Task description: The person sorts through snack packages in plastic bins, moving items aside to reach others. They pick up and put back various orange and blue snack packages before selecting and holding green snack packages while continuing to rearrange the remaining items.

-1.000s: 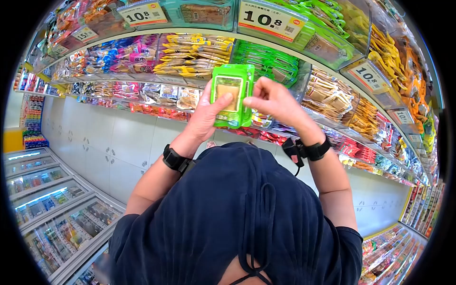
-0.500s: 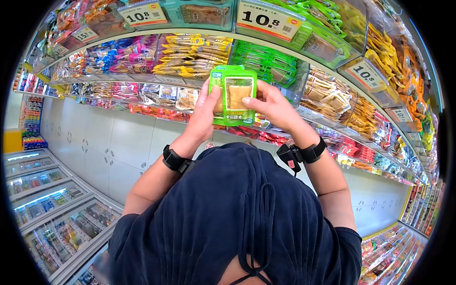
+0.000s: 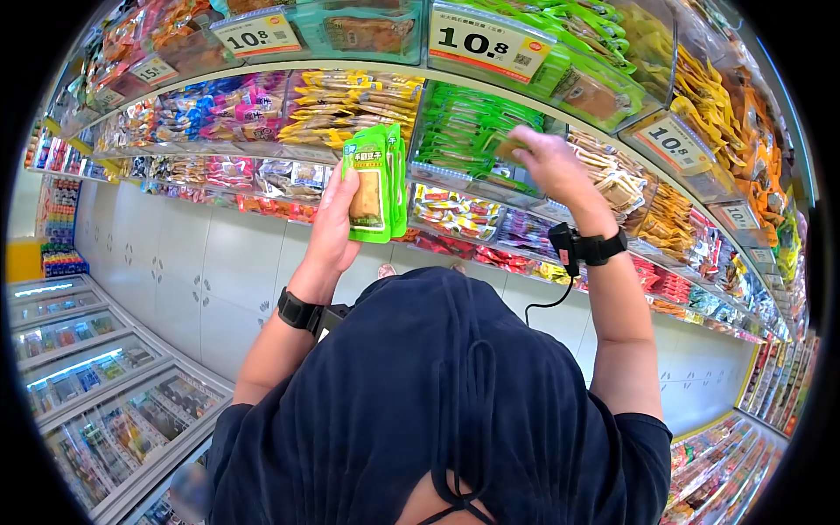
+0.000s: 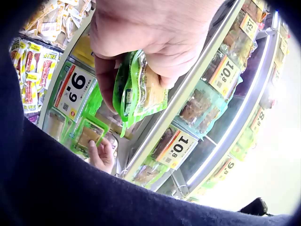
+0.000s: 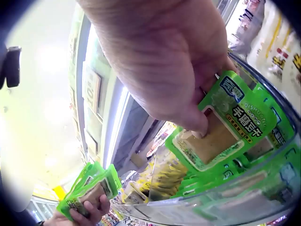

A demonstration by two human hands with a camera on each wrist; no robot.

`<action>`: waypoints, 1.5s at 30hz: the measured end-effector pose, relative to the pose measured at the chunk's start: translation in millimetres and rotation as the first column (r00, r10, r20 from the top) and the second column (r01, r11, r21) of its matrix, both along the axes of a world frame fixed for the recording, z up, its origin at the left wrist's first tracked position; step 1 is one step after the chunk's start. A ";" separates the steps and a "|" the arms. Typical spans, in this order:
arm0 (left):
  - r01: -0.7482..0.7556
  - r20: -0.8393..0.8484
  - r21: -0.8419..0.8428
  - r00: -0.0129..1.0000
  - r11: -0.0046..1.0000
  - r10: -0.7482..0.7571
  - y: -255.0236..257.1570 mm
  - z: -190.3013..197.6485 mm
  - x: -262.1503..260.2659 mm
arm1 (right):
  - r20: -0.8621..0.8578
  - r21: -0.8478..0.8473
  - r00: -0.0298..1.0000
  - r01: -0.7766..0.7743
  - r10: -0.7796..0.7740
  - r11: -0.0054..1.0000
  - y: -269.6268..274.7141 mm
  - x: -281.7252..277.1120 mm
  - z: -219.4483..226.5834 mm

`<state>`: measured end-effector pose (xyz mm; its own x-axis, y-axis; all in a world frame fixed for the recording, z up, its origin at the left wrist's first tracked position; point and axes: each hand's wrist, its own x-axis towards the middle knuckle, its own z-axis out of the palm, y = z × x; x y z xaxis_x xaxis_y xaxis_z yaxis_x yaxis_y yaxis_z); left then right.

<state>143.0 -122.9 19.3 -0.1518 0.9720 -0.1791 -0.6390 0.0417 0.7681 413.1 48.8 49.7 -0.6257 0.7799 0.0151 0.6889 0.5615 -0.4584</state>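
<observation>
Green packets point(image 3: 371, 188) with a tan block showing through a clear window are gripped in the left hand point(image 3: 333, 214), thumb across the front. In the left wrist view the left hand point(image 4: 153, 35) pinches these packets point(image 4: 138, 89) from above. My right hand point(image 3: 556, 171) is at the bin of green packets point(image 3: 464, 127) on the shelf. The right wrist view shows the right hand point(image 5: 164, 61) with its thumb on the window of one green packet point(image 5: 221, 132), fingers behind its edge. More green packets lie below it in the clear bin.
Yellow packets point(image 3: 350, 101) fill the bin left of the green ones, and pale packets point(image 3: 612, 171) the bin on the right. The upper shelf edge with price tags point(image 3: 486, 44) runs above the hands. Glass-topped cases point(image 3: 131, 420) stand at lower left.
The right hand has let go of the packets held between both hands and moved right to the green bin. My left hand has shifted left with the green packets.
</observation>
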 end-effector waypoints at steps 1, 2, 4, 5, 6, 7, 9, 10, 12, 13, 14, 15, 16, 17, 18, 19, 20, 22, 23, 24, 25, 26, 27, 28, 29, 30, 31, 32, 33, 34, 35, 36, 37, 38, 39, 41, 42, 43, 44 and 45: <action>-0.002 -0.001 -0.002 1.000 1.000 0.002 -1.2 -0.5 0.2 | 0.046 0.014 0.998 -0.031 0.030 0.999 0.7 -0.8 -10.0; 0.000 -0.003 -0.004 1.000 1.000 0.000 -2.5 0.0 -0.1 | -0.005 0.024 0.999 -0.046 0.046 0.999 0.2 -1.8 -16.8; -0.001 0.008 -0.009 1.000 1.000 0.001 -3.5 -0.2 -0.7 | -0.023 0.006 0.997 -0.077 0.077 0.997 2.6 -1.9 -23.1; -0.002 0.012 -0.011 1.000 1.000 0.002 -3.9 -0.2 -1.0 | -0.034 -0.003 0.995 -0.093 0.093 0.996 3.8 -2.3 -24.8; -0.002 0.008 -0.010 1.000 1.000 0.002 -4.1 0.1 -1.3 | -0.067 -0.020 0.994 -0.091 0.090 0.996 4.5 -2.5 -25.3; -0.001 0.004 -0.009 1.000 1.000 0.001 -4.2 0.4 -1.4 | -0.099 -0.037 0.991 -0.090 0.086 0.995 5.0 -2.2 -25.2; 0.017 0.001 0.001 1.000 1.000 -0.017 -4.7 2.9 -0.7 | -0.152 -0.065 0.985 -0.094 0.083 0.993 5.7 -0.8 -25.0; 0.033 0.000 0.010 0.999 0.999 -0.033 -4.9 5.9 0.5 | -0.172 -0.076 0.981 -0.100 0.085 0.992 6.4 0.4 -24.9; 0.035 -0.001 0.011 0.999 0.999 -0.035 -4.7 9.1 2.9 | -0.151 -0.078 0.982 -0.124 0.111 0.989 8.7 2.0 -27.6; 0.022 -0.002 0.003 1.000 1.000 -0.022 -4.5 9.7 4.4 | -0.110 -0.071 0.985 -0.141 0.132 0.988 10.5 2.2 -33.1; 0.011 -0.005 -0.006 1.000 1.000 -0.011 -4.4 10.4 5.3 | -0.069 -0.064 0.986 -0.157 0.152 0.986 11.1 2.5 -36.9; 0.020 -0.014 -0.003 1.000 1.000 -0.020 -4.2 11.1 5.8 | -0.035 -0.053 0.991 -0.131 0.130 0.990 10.4 2.1 -37.9; 0.027 -0.022 0.000 0.999 1.000 -0.027 -4.0 11.8 6.4 | 0.000 -0.039 0.994 -0.107 0.107 0.994 9.0 0.7 -38.4; 0.035 -0.031 0.002 0.999 0.999 -0.035 -4.1 12.1 6.6 | 0.034 -0.025 0.996 -0.083 0.084 0.996 7.4 -0.2 -38.5; 0.030 -0.037 -0.003 0.999 1.000 -0.030 -4.4 12.0 6.7 | 0.037 -0.028 0.996 -0.082 0.084 0.996 6.0 0.3 -37.1; 0.025 -0.043 -0.008 0.999 1.000 -0.026 -4.8 11.8 6.6 | 0.041 -0.031 0.996 -0.082 0.084 0.996 4.6 0.9 -34.7; 0.021 -0.049 -0.014 0.999 1.000 -0.021 -5.0 11.4 6.2 | 0.044 -0.034 0.996 -0.082 0.084 0.996 3.8 1.0 -33.5; 0.010 -0.028 -0.023 1.000 1.000 -0.011 -5.1 3.5 4.2 | 0.083 -0.029 0.989 -0.118 0.120 0.993 5.1 -0.1 -37.6; 0.008 -0.018 -0.028 1.000 1.000 -0.009 -4.8 1.0 3.8 | 0.102 -0.028 0.986 -0.134 0.136 0.991 5.7 -0.8 -41.2; 0.005 -0.016 -0.035 1.000 0.999 -0.006 -4.6 1.5 5.4 | 0.151 -0.036 0.978 -0.140 0.144 0.989 6.4 -3.2 -47.3; 0.001 -0.015 -0.040 1.000 0.999 -0.002 -4.5 2.6 7.5 | 0.201 -0.044 0.967 -0.148 0.154 0.988 7.8 -7.2 -55.3; -0.004 -0.014 -0.045 1.000 0.999 0.003 -4.5 3.4 8.6 | 0.249 -0.052 0.954 -0.157 0.165 0.986 9.6 -9.5 -61.5; 0.006 -0.014 -0.045 1.000 0.999 -0.006 -4.5 3.0 8.2 | 0.254 -0.038 0.953 -0.160 0.165 0.986 11.0 -10.3 -65.2; 0.015 -0.013 -0.045 1.000 0.999 -0.015 -5.0 1.7 7.7 | 0.258 -0.023 0.952 -0.165 0.165 0.986 12.2 -10.9 -68.5; 0.023 -0.012 -0.045 1.000 0.999 -0.023 -5.6 1.0 7.4 | 0.263 -0.010 0.950 -0.170 0.167 0.985 14.1 -11.2 -70.9; 0.023 -0.009 -0.048 1.000 0.999 -0.024 -6.1 1.5 7.3 | 0.287 -0.041 0.941 -0.172 0.177 0.984 16.3 -11.9 -68.5; 0.025 -0.006 -0.051 1.000 0.998 -0.025 -6.3 2.7 7.4 | 0.311 -0.074 0.932 -0.172 0.187 0.982 18.9 -12.3 -64.3; 0.027 -0.003 -0.053 1.000 0.998 -0.027 -6.3 3.2 7.4 | 0.334 -0.106 0.922 -0.170 0.196 0.980 21.1 -12.3 -61.6; 0.032 -0.003 -0.051 0.999 0.998 -0.032 -6.3 3.2 7.3 | 0.328 -0.098 0.925 -0.170 0.193 0.981 22.4 -12.3 -61.0; 0.037 -0.002 -0.049 0.999 0.998 -0.037 -6.6 3.1 6.9 | 0.322 -0.090 0.928 -0.168 0.189 0.982 23.2 -12.1 -60.4; 0.042 -0.001 -0.047 0.999 0.998 -0.043 -7.1 3.0 6.8 | 0.316 -0.082 0.931 -0.166 0.184 0.983 24.1 -11.9 -59.8; 0.039 0.001 -0.056 0.999 0.998 -0.039 -7.7 2.9 6.9 | 0.315 -0.129 0.924 -0.184 0.216 0.974 27.1 -12.0 -58.8; 0.035 0.004 -0.064 0.999 0.997 -0.035 -8.3 2.7 7.1 | 0.313 -0.174 0.917 -0.201 0.248 0.964 31.7 -12.2 -57.5; 0.032 0.006 -0.071 0.999 0.997 -0.031 -8.3 2.7 7.1 | 0.309 -0.219 0.909 -0.218 0.280 0.951 34.5 -11.6 -55.8; 0.031 0.006 -0.068 1.000 0.997 -0.031 -7.9 3.9 7.4 | 0.271 -0.246 0.922 -0.212 0.278 0.946 34.5 -9.6 -53.1; 0.027 0.006 -0.064 1.000 0.998 -0.027 -7.5 6.6 8.8 | 0.195 -0.303 0.942 -0.207 0.273 0.930 33.9 -5.2 -49.3; 0.041 0.008 -0.057 0.999 0.998 -0.040 -7.4 6.2 8.9 | 0.207 -0.298 0.938 -0.210 0.278 0.931 33.9 -4.5 -53.2; 0.055 0.010 -0.050 0.998 0.997 -0.054 -6.2 5.7 8.7 | 0.218 -0.293 0.934 -0.213 0.282 0.932 33.2 -4.4 -59.8; 0.070 0.010 -0.044 0.998 0.997 -0.070 -4.8 5.1 8.7 | 0.229 -0.288 0.931 -0.215 0.285 0.933 32.9 -4.0 -64.7; 0.086 0.015 -0.040 0.996 0.995 -0.085 -3.4 4.4 9.1 | 0.254 -0.257 0.933 -0.189 0.255 0.948 29.8 -4.9 -62.1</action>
<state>152.1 -126.2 23.7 -0.0656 0.9733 -0.2201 -0.6419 0.1277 0.7561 408.3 78.6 -12.4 -0.7360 0.5825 -0.3450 0.6768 0.6199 -0.3971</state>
